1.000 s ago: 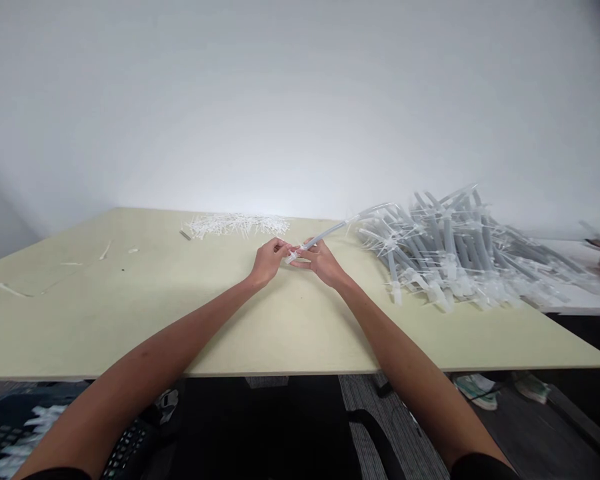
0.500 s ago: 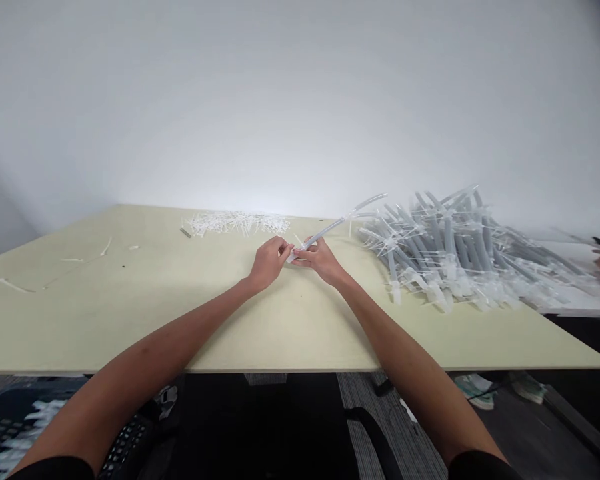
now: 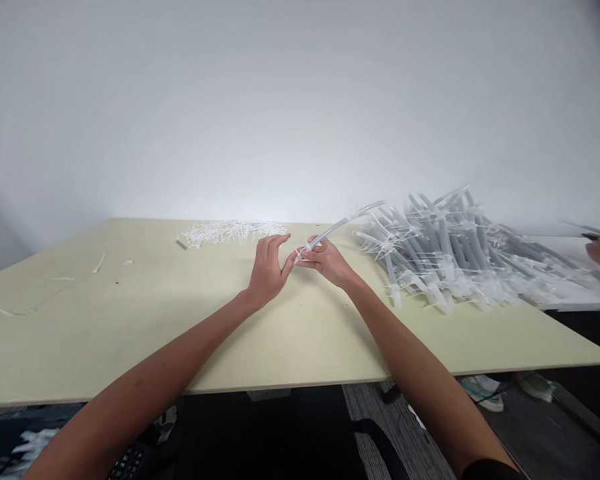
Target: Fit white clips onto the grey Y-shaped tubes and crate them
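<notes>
Over the middle of the counter (image 3: 300, 347), holding a gray tube (image 3: 330, 231) in the right hand (image 3: 330, 261), keeping the grip closed on it near a whitish end piece (image 3: 299, 259), aiming its far end toward a pile of similar tubes (image 3: 450, 247). Just now opening out the left hand (image 3: 267, 272), parting its fingers from the pinch of half a second ago; holding its thumb at or just beside the end piece, without showing certain contact. Leaving support of the tube, apparently, mainly to the right hand. Offering bare counter from both hands to the near edge, and wide room leftward, past loose white strips (image 3: 3, 309). Meeting, near the far edge, a heap of thin white strips (image 3: 230, 231). Narrowing rightward at the pile.
</notes>
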### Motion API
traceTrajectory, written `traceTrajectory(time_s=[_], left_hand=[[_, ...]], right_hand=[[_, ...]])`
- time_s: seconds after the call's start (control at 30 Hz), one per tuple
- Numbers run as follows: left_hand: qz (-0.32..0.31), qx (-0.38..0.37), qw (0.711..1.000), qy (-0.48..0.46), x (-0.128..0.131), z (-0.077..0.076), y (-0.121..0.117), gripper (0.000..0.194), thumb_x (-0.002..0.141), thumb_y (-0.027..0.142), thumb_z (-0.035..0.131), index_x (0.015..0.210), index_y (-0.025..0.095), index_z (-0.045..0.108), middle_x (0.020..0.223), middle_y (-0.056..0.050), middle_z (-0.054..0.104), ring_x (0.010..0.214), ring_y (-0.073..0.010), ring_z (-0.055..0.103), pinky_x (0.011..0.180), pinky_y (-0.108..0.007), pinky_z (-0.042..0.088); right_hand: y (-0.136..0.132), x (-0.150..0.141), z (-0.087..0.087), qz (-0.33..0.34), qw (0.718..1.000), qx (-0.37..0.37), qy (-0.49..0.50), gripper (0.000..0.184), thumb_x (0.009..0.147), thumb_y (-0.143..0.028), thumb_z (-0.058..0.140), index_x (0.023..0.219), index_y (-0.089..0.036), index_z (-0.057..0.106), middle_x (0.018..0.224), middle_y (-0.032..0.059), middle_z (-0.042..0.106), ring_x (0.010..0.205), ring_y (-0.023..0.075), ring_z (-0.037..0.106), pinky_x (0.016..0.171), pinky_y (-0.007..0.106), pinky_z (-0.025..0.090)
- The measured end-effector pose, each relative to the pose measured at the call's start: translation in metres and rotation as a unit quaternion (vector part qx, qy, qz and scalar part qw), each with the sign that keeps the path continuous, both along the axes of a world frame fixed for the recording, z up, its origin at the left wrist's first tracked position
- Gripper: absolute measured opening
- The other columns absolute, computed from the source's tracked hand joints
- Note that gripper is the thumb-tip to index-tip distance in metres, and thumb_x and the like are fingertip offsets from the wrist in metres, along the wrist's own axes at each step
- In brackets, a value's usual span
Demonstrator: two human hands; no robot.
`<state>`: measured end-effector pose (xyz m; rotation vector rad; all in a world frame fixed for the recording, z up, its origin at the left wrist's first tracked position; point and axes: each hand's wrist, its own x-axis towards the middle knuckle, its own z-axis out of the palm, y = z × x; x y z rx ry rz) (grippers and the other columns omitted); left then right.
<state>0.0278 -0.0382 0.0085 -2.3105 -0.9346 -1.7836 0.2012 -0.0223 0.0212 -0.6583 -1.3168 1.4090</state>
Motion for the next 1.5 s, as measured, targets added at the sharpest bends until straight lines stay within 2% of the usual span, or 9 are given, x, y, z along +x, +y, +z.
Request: traceTrajectory(time_s=[0.27, 0.5, 0.7, 0.77, 0.87, 0.97, 1.17, 1.3, 1.5], left_hand=[[-0.034, -0.031, 0.998, -0.047, 0.002, -0.002, -0.005, 0.034, 0.091, 0.038, 0.036, 0.119, 0.019, 0.043, 0.116, -0.013, 0.049, 0.112, -0.0220, 0.044, 0.097, -0.041, 0.034], [-0.091, -0.163, 0.977, -0.103, 0.009, -0.002, -0.009, 0.028, 0.088, 0.039, 0.045, 0.108, 0.020, 0.051, 0.091, -0.006, 0.058, 0.091, -0.0179, 0.054, 0.088, -0.033, 0.041], [-0.099, -0.225, 0.954, -0.171, 0.011, 0.000, -0.003, 0.031, 0.086, 0.046, 0.044, 0.100, 0.019, 0.054, 0.103, -0.008, 0.059, 0.093, -0.0166, 0.055, 0.087, -0.031, 0.042], [-0.143, -0.269, 0.927, -0.218, 0.008, -0.001, 0.004, 0.041, 0.088, 0.051, 0.035, 0.102, 0.019, 0.055, 0.103, -0.008, 0.060, 0.093, -0.0168, 0.056, 0.085, -0.031, 0.043], [-0.242, -0.392, 0.842, -0.282, 0.003, -0.001, 0.014, 0.056, 0.087, 0.060, 0.025, 0.104, 0.017, 0.058, 0.100, -0.010, 0.060, 0.090, -0.0184, 0.057, 0.079, -0.032, 0.046], [-0.324, -0.496, 0.761, -0.263, -0.002, 0.000, 0.018, 0.055, 0.081, 0.062, 0.040, 0.104, 0.016, 0.060, 0.100, -0.010, 0.061, 0.091, -0.0199, 0.057, 0.078, -0.033, 0.045], [-0.427, -0.566, 0.660, -0.248, -0.002, 0.006, 0.014, 0.043, 0.075, 0.059, 0.054, 0.087, 0.017, 0.060, 0.079, -0.004, 0.060, 0.077, -0.0172, 0.057, 0.076, -0.031, 0.043], [-0.439, -0.574, 0.637, -0.269, 0.000, 0.005, 0.015, 0.035, 0.076, 0.051, 0.058, 0.072, 0.017, 0.052, 0.074, -0.002, 0.057, 0.070, -0.0142, 0.055, 0.071, -0.029, 0.043], [-0.417, -0.554, 0.660, -0.290, 0.000, 0.004, 0.016, 0.031, 0.077, 0.041, 0.059, 0.062, 0.016, 0.048, 0.069, -0.001, 0.055, 0.067, -0.0121, 0.054, 0.064, -0.024, 0.042]], right_hand=[[-0.009, 0.001, 0.011, 0.064, 0.997, -0.023, 0.030, 0.037, 0.066, -0.021, 0.073, 0.095, -0.022, 0.051, 0.087, 0.0016, 0.066, 0.093, 0.0194, 0.064, 0.090, 0.043, 0.048], [-0.006, 0.001, 0.008, 0.055, 0.998, -0.018, 0.030, 0.036, 0.066, -0.021, 0.073, 0.094, -0.022, 0.051, 0.085, 0.0007, 0.065, 0.088, 0.0186, 0.064, 0.088, 0.043, 0.050], [-0.005, 0.000, 0.005, 0.042, 0.999, -0.023, 0.006, 0.040, 0.066, -0.020, 0.074, 0.097, -0.023, 0.050, 0.083, 0.0008, 0.066, 0.085, 0.0184, 0.065, 0.085, 0.042, 0.052], [-0.006, 0.001, 0.006, 0.057, 0.998, -0.030, 0.004, 0.039, 0.067, -0.019, 0.073, 0.098, -0.022, 0.050, 0.083, 0.0012, 0.066, 0.084, 0.0181, 0.065, 0.083, 0.040, 0.052], [-0.008, 0.002, 0.009, 0.108, 0.993, -0.043, 0.021, 0.033, 0.072, -0.017, 0.069, 0.099, -0.020, 0.050, 0.084, 0.0023, 0.065, 0.082, 0.0166, 0.065, 0.080, 0.036, 0.053], [-0.010, 0.003, 0.010, 0.188, 0.980, -0.059, 0.041, 0.031, 0.074, -0.016, 0.065, 0.101, -0.017, 0.050, 0.086, 0.0041, 0.065, 0.078, 0.0148, 0.065, 0.073, 0.030, 0.054], [-0.015, -0.005, 0.005, 0.283, 0.948, -0.105, 0.098, 0.027, 0.076, -0.012, 0.057, 0.101, -0.014, 0.047, 0.078, 0.0023, 0.061, 0.068, 0.0107, 0.064, 0.061, 0.020, 0.053], [-0.018, -0.013, 0.001, 0.298, 0.941, -0.122, 0.106, 0.024, 0.077, -0.011, 0.054, 0.100, -0.015, 0.047, 0.074, 0.0011, 0.058, 0.063, 0.0097, 0.061, 0.054, 0.018, 0.051], [-0.018, -0.018, -0.002, 0.287, 0.949, -0.113, 0.071, 0.022, 0.081, -0.015, 0.051, 0.103, -0.014, 0.049, 0.077, 0.0038, 0.059, 0.065, 0.0114, 0.060, 0.055, 0.021, 0.049]])
